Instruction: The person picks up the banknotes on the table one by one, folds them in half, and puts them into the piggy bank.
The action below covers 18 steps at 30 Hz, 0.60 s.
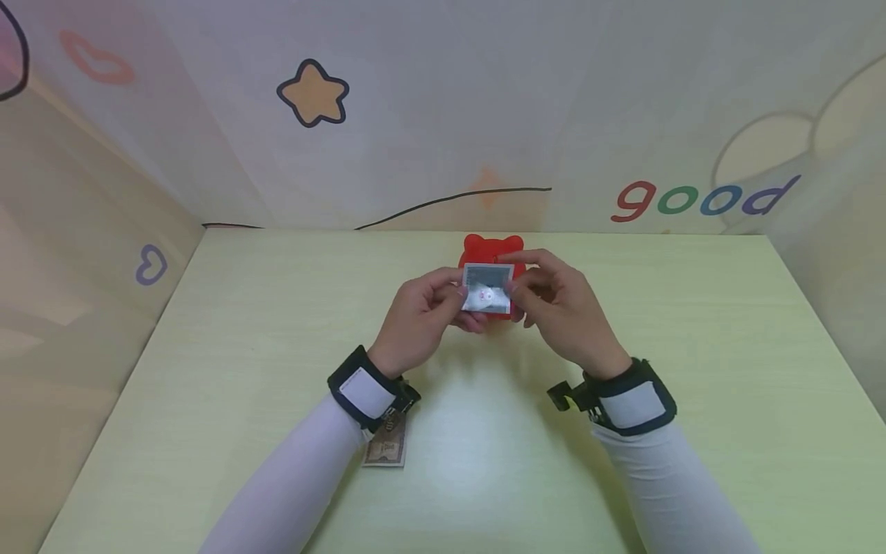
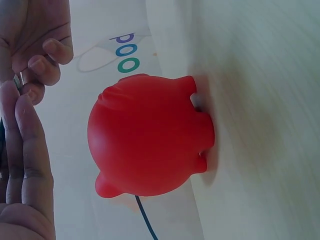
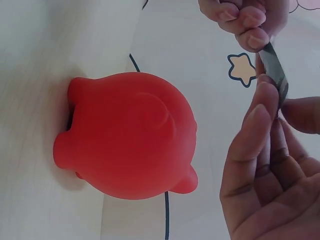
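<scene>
A small folded banknote [image 1: 487,286], grey-blue with a pale border, is held between both hands. My left hand [image 1: 424,314] pinches its left edge with the thumb on top, while the right hand [image 1: 562,312] pinches the right edge. In the right wrist view the banknote [image 3: 273,69] appears nearly edge-on. Just beyond it stands a red piggy bank [image 1: 488,248], partly covered by the note and fingers in the head view. Both wrist views show the piggy bank [image 2: 145,135] upright on its short legs, with the hands above it.
A second folded banknote [image 1: 388,446], brownish, lies on the pale table [image 1: 692,308] beneath the left wrist, partly hidden by it. Behind the table's far edge rises a printed wall [image 1: 443,115] with a star and the word "good".
</scene>
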Tool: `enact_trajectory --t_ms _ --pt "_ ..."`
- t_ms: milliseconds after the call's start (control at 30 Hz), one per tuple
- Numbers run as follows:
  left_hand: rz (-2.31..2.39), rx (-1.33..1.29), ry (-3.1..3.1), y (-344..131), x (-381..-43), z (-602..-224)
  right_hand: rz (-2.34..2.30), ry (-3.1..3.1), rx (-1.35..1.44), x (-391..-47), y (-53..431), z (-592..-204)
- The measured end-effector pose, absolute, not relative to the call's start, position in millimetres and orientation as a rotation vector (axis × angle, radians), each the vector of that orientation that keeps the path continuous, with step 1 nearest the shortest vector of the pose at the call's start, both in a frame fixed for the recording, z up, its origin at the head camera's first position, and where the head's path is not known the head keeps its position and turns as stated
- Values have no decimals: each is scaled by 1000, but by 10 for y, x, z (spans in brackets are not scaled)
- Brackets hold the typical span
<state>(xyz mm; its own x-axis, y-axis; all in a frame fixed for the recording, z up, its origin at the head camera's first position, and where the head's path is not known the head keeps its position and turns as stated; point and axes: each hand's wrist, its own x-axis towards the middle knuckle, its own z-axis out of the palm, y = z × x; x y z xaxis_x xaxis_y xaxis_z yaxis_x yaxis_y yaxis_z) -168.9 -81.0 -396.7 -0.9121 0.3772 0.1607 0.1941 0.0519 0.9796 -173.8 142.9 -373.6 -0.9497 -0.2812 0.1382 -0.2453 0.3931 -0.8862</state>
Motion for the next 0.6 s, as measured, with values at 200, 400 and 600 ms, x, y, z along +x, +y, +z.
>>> enact_trajectory --t_ms 200,400,600 --pt "2065 605 2145 -812 -1692 -3953 -1676 2564 -516 -1733 1428 -3728" --pt "2109 649 2119 -810 -1692 -3953 -1704 2550 -514 -1729 1426 -3720" --pt "2145 656 2107 -806 -1692 -3959 -1697 2545 -516 -1727 1421 -3715"
